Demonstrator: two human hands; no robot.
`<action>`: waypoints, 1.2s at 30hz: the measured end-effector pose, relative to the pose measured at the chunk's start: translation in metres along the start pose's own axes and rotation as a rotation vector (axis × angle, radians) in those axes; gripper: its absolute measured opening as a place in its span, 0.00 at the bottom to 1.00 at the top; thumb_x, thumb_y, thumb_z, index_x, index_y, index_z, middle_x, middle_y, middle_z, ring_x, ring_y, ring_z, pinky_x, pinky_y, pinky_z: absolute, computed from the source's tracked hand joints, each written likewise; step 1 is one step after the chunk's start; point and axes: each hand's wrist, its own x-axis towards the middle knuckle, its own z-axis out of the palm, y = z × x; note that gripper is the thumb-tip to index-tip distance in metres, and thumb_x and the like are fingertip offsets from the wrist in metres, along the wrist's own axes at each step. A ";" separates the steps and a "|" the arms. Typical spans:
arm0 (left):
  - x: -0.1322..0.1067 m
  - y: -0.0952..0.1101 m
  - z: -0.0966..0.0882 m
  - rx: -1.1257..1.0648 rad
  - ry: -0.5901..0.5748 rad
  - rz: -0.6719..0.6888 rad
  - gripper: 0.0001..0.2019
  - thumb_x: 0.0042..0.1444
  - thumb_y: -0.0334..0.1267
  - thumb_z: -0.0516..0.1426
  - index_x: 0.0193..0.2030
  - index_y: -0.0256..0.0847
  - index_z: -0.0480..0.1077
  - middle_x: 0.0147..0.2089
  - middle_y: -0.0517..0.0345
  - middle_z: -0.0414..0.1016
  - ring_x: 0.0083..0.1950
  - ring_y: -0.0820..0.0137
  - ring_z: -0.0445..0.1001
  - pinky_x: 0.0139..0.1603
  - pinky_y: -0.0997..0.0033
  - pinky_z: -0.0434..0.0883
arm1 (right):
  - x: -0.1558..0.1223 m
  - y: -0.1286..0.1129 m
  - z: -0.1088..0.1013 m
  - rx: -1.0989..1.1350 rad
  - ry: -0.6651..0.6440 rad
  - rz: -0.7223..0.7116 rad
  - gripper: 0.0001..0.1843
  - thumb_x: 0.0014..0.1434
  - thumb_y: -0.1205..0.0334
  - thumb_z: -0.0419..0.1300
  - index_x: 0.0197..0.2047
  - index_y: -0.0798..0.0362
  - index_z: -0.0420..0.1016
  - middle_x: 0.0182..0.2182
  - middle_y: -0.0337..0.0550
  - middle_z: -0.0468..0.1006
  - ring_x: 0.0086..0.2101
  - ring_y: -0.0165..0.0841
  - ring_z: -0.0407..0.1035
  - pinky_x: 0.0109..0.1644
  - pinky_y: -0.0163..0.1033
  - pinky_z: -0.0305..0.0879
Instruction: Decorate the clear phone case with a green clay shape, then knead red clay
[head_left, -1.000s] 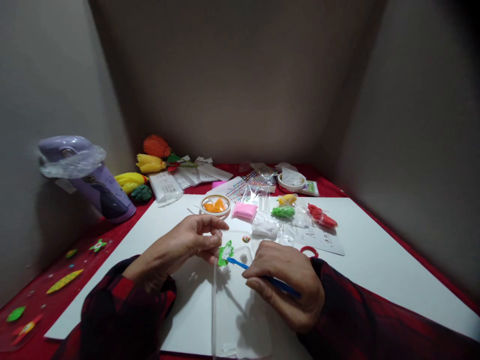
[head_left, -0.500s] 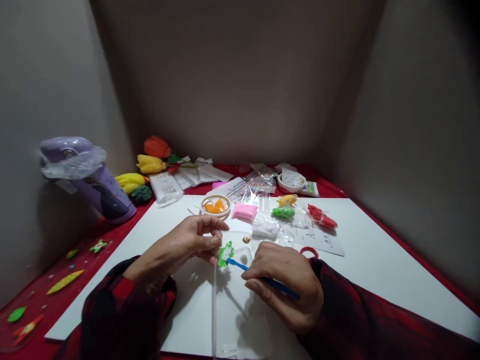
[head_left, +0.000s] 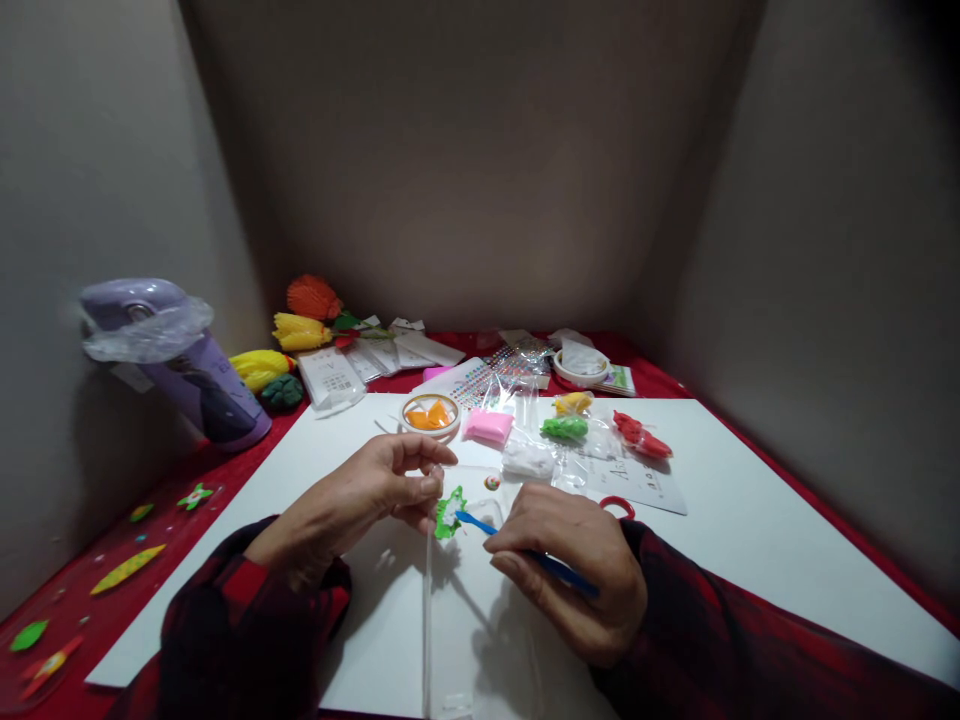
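1. Green-and-white ragged-edged clay-like piece (head_left: 451, 513): over the far-left corner of the clear rectangular plastic case (head_left: 450, 660), white face toward the camera. Its shadow fell apart from it, so judged raised, not resting.
2. Left bare hand (head_left: 382, 490): at that same corner of the case, thumb and fingers curled into a loose pinch, gripping the piece by its left edge. Exact contact was hidden.
3. Right bare hand (head_left: 581, 540): over the case's right side, fingers closed pen-style around a slim blue plastic tool (head_left: 566, 573). Tip was at the white centre; couldn't tell touching from nearly touching.
4. Done, as far as visible: green border and white centre both in place. Well left of the case, a green star-shaped flower-like piece (head_left: 196, 497), a yellow pointed-oval piece (head_left: 128, 569) and a green leaf-shaped piece (head_left: 29, 636) looked complete. Small round multicoloured piece (head_left: 492, 482) sat at the case's far end.
5. Left: with the tip there, judged the white surface unfinished. Couldn't read how much remained; detail too small.
6. Stock beyond the case: pink block in clear wrap (head_left: 489, 427), white lump in a clear bag (head_left: 529, 459), green bagged lump (head_left: 565, 428).
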 end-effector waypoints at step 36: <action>0.006 0.011 0.008 0.518 0.170 -0.056 0.09 0.42 0.36 0.56 0.32 0.34 0.69 0.20 0.63 0.67 0.20 0.73 0.65 0.22 0.73 0.61 | 0.010 0.021 -0.024 -0.179 0.349 0.131 0.09 0.61 0.71 0.53 0.40 0.54 0.74 0.26 0.41 0.75 0.29 0.32 0.69 0.32 0.38 0.65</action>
